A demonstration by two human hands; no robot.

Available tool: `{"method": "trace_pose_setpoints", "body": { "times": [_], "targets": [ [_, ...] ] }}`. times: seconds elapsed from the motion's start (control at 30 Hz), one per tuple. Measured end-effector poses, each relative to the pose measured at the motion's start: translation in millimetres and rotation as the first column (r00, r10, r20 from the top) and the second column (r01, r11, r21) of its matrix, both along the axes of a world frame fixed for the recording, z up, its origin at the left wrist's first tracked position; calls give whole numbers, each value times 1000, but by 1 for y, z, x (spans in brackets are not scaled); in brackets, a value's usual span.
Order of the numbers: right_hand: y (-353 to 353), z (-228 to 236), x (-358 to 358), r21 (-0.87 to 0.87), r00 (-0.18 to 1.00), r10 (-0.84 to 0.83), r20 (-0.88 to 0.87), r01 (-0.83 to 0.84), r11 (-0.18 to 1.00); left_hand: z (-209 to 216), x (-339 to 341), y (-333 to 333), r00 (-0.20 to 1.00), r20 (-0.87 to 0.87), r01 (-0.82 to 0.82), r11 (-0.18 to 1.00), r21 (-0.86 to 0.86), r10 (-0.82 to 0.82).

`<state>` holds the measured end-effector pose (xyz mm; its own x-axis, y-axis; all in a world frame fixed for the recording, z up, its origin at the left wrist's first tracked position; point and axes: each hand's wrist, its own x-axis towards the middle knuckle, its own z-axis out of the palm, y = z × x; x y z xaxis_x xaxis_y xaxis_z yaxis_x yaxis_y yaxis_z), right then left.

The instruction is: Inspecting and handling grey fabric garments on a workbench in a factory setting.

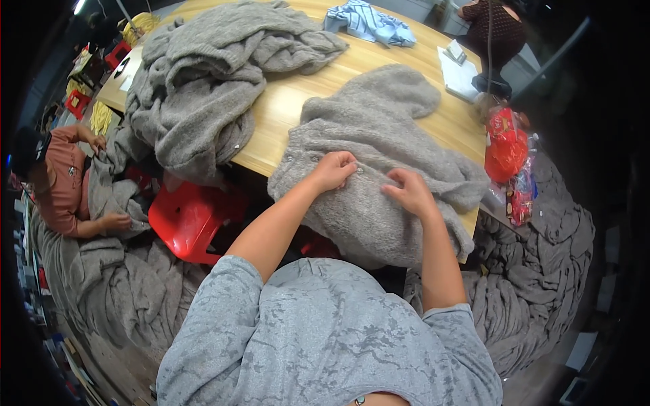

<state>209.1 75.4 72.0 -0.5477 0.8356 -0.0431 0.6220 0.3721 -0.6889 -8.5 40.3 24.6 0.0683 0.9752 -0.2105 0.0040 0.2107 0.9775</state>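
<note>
A fluffy grey knit cardigan [359, 213] lies over the near edge of the table, with small buttons along its ribbed band. My left hand [334, 170] rests on that band, thumb and fingertips pinched together at the knit close to a button. Just right of it, my right hand [412, 195] hovers at the cardigan's surface. Its fingers are curled, with a gap between thumb and forefinger, and nothing shows between them.
A big heap of grey knitwear [203, 74] covers the wooden table's [277, 101] left side. Behind lies blue striped cloth [369, 24]. A red stool [186, 220] stands left, near a seated person [64, 179] handling grey knit. A red bag [504, 145] hangs right, above piled knitwear [535, 277].
</note>
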Motion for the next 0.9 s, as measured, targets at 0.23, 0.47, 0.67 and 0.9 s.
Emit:
{"method": "trace_pose_setpoints", "body": {
  "times": [0.23, 0.47, 0.67, 0.9],
  "targets": [
    [-15, 7, 40, -48, 972, -193, -132, 189, 981, 35, 37, -4, 762, -630, 230, 847, 479, 149],
    [-14, 5, 39, 1, 944, -213, -250, 221, 975, 60, 60, 12, 615, -782, 457, 853, 250, -100],
    [-13, 1, 42, -59, 925, -274, -264, 268, 962, 44, 30, 17, 747, -647, 336, 926, 171, -152],
    [-26, 12, 51, 274, 941, -229, -249, 295, 915, 29, -54, -31, 408, -683, 113, 709, 696, 606]
  ]
}}
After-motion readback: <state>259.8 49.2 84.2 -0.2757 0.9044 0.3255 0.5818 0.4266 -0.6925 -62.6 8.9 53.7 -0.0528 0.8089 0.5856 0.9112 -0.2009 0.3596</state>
